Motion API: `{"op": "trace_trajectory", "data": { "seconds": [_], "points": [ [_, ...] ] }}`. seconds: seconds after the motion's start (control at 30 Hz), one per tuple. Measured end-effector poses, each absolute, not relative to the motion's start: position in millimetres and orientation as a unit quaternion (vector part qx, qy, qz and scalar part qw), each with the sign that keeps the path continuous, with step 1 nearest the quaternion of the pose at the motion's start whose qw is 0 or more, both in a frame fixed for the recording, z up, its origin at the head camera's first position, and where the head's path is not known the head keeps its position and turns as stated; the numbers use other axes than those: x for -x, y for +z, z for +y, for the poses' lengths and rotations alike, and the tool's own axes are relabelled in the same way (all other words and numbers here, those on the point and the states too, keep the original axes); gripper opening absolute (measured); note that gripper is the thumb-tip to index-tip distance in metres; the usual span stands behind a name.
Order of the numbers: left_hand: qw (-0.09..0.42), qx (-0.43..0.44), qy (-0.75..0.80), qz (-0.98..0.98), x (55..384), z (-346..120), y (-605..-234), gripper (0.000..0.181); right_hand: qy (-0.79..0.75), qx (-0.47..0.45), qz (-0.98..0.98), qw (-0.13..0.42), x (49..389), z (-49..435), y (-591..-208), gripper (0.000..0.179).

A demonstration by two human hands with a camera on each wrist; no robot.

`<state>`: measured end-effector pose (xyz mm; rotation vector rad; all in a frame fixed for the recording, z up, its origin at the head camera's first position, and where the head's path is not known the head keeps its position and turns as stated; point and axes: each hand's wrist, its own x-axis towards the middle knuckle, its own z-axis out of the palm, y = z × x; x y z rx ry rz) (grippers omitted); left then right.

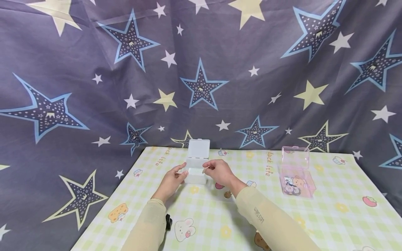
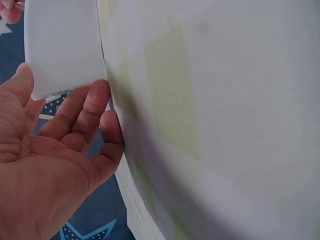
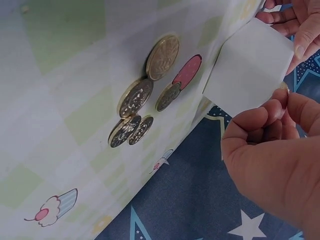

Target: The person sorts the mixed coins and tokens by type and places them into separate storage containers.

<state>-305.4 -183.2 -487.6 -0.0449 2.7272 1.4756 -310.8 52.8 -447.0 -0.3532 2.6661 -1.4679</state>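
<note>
A small white box point(image 1: 195, 178) stands on the table with its hinged lid raised at the back. My left hand point(image 1: 172, 181) holds the box at its left side, thumb on the front rim and fingers along the side. Over the box's right edge, my right hand point(image 1: 221, 172) pinches a coin point(image 3: 284, 86) between thumb and forefinger; only a sliver of its gold rim shows. In the right wrist view, several gold-coloured coins point(image 3: 136, 97) lie on the tablecloth beside a printed strawberry, two of them overlapping.
To the right stands a clear pink box point(image 1: 296, 181) with its lid up and printed pictures showing through. A green-checked tablecloth point(image 1: 141, 209) covers the table. Behind the table's far edge hangs a dark curtain point(image 1: 220, 45) with stars.
</note>
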Motion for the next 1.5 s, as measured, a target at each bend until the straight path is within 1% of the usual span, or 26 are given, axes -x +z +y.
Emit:
{"op": "trace_trajectory", "data": {
  "seconds": [0.67,0.97,1.23,1.5],
  "points": [
    [0.018,0.010,0.476,0.879,305.2,-183.0,-489.1,0.056,-0.476,0.116,0.871,0.039,307.2,53.8,-446.3,0.023],
    [0.010,0.007,0.474,0.881,305.7,-183.4,-488.4,0.054,-0.476,0.114,0.871,0.043,306.3,55.0,-446.8,0.019],
    [0.015,0.012,0.473,0.881,305.6,-182.5,-488.6,0.055,-0.477,0.114,0.870,0.040,307.1,54.8,-447.5,0.019],
    [0.012,0.013,0.472,0.882,305.8,-182.2,-489.2,0.055,-0.482,0.107,0.868,0.053,304.2,59.8,-448.5,0.022]
  ]
}}
